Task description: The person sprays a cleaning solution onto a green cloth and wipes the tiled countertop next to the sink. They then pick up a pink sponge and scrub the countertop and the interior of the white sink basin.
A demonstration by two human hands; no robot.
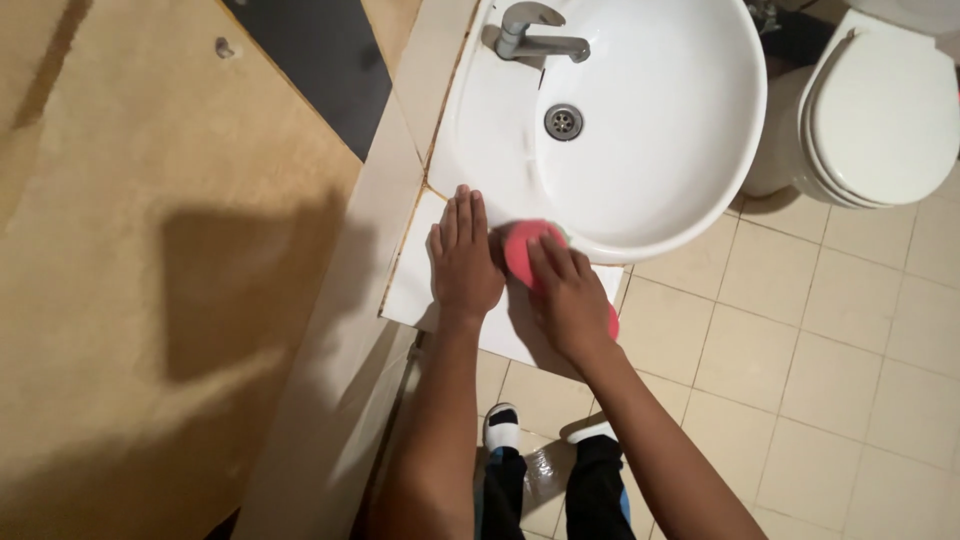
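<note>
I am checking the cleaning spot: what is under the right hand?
Under the right hand lies a pink sponge, pressed on the white counter beside the sink rim. The hand covers most of the sponge.

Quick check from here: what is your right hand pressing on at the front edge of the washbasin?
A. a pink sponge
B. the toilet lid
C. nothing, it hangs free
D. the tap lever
A: the right hand lies on top of a pink sponge at the rim of the white washbasin, while the left hand rests flat on the tiled counter beside it.
</note>
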